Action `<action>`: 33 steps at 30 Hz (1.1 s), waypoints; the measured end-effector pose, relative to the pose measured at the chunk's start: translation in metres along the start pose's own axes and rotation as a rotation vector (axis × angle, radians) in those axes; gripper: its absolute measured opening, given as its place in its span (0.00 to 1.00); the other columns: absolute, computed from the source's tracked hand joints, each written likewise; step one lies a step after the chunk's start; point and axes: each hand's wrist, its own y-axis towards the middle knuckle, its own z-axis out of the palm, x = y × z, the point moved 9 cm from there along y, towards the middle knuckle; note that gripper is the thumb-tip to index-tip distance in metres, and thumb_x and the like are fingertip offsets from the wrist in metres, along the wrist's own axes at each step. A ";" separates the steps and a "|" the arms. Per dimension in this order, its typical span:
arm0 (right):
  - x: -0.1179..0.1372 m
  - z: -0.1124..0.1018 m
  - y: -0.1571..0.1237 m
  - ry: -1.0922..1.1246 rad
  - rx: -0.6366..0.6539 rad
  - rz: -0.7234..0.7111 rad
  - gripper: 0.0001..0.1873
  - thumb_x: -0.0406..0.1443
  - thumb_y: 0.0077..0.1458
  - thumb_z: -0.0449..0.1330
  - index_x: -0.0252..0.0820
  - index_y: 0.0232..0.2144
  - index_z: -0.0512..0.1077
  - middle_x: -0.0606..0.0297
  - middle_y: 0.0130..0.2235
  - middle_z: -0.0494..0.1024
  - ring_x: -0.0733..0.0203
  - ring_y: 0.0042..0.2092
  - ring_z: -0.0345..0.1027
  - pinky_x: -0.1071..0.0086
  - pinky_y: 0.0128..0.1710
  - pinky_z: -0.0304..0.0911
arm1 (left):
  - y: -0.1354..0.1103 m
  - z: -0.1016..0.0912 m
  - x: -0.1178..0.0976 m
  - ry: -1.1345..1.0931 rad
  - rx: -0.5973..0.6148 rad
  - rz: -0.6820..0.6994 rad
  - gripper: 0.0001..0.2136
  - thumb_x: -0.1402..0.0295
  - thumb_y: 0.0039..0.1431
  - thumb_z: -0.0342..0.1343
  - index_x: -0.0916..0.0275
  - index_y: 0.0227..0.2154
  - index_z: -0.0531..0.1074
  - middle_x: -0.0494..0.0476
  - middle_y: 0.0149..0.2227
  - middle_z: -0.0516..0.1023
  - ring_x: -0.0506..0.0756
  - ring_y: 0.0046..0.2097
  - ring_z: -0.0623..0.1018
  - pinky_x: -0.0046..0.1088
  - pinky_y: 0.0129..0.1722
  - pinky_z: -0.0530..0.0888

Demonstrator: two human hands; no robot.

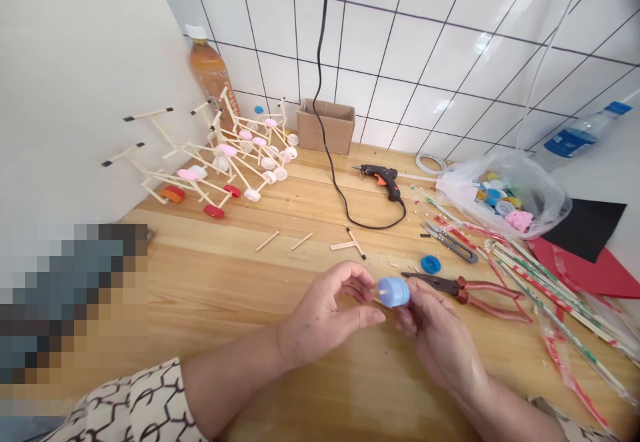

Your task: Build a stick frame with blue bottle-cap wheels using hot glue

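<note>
In front of me my right hand [435, 329] grips light-blue bottle caps [393, 292], which look stacked together. A short pale stick end pokes out of their left face. My left hand [335, 309] is just left of the caps, thumb and fingers apart and curved, with nothing visible between them. Beyond my hands lie a small T-shaped stick piece [350, 245] with black ends and two loose short sticks, one of them a thin stick [302, 241]. A darker blue cap [431, 264] rests on the table beside the pliers [465, 289].
Stick-and-cap model cars [240, 155] crowd the back left, by a tea bottle [207, 65]. A glue gun [383, 179] with a black cord, a cardboard box [326, 129] and snips [453, 242] lie beyond. At right are a bag of caps [530, 189] and wrapped chopsticks [560, 295].
</note>
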 end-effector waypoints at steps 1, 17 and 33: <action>0.001 0.000 0.000 0.001 0.000 -0.006 0.16 0.44 0.51 0.56 0.43 0.18 0.61 0.73 0.17 0.58 0.68 0.21 0.44 0.71 0.21 0.42 | 0.000 -0.004 0.000 0.039 -0.046 0.022 0.10 0.71 0.46 0.62 0.64 0.32 0.68 0.53 0.32 0.73 0.51 0.35 0.73 0.28 0.40 0.70; 0.023 0.014 -0.011 -0.410 0.152 -0.204 0.11 0.44 0.54 0.58 0.45 0.35 0.63 0.70 0.28 0.68 0.66 0.29 0.61 0.73 0.29 0.59 | 0.000 -0.009 0.009 0.062 -0.084 -0.102 0.05 0.69 0.54 0.53 0.65 0.26 0.67 0.50 0.23 0.70 0.49 0.28 0.70 0.24 0.31 0.68; 0.033 0.016 -0.022 -0.738 0.149 -0.610 0.16 0.34 0.55 0.58 0.48 0.47 0.67 0.62 0.41 0.77 0.57 0.42 0.70 0.67 0.38 0.66 | 0.002 -0.002 0.007 -0.013 0.020 -0.049 0.12 0.68 0.50 0.60 0.65 0.38 0.71 0.55 0.35 0.74 0.51 0.38 0.73 0.28 0.41 0.70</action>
